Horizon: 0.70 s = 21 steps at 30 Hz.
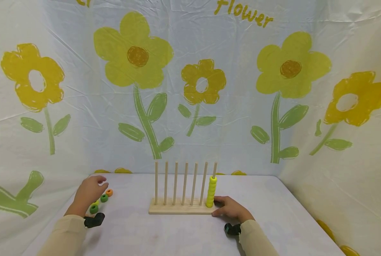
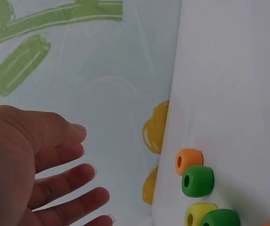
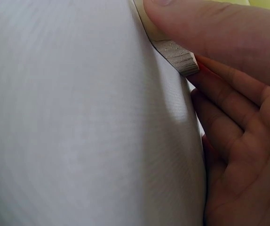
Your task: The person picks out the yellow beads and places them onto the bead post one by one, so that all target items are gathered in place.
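Note:
A wooden peg stand with several upright rods is on the table. Yellow-green beads are stacked on its rightmost rod; the other rods are bare. My right hand grips the right end of the base, thumb at the front and fingers behind; the wooden end shows between them in the right wrist view. My left hand hovers beside loose beads at the left, fingers loosely bent and holding nothing visible. Among these beads are an orange bead, a green bead and a yellow bead.
A white cloth covers the table. Behind it and at both sides hangs a flower-printed curtain. Each wrist has a black device, one at the left wrist and another at the right wrist.

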{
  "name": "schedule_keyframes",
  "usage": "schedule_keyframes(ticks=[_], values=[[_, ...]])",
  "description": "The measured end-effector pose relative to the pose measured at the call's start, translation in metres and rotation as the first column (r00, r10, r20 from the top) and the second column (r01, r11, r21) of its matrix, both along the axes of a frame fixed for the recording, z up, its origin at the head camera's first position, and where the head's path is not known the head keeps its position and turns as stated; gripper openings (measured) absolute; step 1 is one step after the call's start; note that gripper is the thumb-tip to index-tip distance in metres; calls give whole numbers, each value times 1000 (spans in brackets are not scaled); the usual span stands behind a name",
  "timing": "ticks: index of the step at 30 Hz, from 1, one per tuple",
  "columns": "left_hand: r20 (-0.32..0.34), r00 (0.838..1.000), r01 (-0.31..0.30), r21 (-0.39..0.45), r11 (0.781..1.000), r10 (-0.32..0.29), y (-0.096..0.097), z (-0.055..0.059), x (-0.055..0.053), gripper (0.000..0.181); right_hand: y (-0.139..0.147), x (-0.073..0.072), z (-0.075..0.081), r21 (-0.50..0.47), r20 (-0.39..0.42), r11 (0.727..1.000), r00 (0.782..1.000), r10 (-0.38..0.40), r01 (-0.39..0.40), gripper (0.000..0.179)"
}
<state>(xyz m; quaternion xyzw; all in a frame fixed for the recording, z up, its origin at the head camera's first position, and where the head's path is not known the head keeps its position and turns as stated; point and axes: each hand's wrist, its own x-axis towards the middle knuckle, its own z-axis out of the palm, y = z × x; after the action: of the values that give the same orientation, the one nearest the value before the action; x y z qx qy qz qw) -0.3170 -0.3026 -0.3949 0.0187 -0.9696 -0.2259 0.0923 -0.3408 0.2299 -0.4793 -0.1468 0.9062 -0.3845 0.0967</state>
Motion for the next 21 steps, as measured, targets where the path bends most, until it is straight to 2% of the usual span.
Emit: schedule_keyframes(ticks=[4, 10, 17, 21], values=[[67, 998, -20, 16, 1000, 19, -5, -5, -4, 45, 0, 0, 0, 3, -2, 1000, 1000, 3, -3, 75], [132, 990, -55, 53, 997, 47, -9, -11, -6, 46, 1, -1, 1, 6, -8, 1000, 1000, 9, -9, 75], [148, 985, -102, 82, 991, 89, -15, -22, -10, 46, 0, -1, 0, -6, -3, 1000, 1000, -1, 1, 75], [159, 982, -119, 125, 985, 99, -17, -30, -10, 45, 0, 0, -1, -16, 9, 1000, 1000, -3, 4, 75]])
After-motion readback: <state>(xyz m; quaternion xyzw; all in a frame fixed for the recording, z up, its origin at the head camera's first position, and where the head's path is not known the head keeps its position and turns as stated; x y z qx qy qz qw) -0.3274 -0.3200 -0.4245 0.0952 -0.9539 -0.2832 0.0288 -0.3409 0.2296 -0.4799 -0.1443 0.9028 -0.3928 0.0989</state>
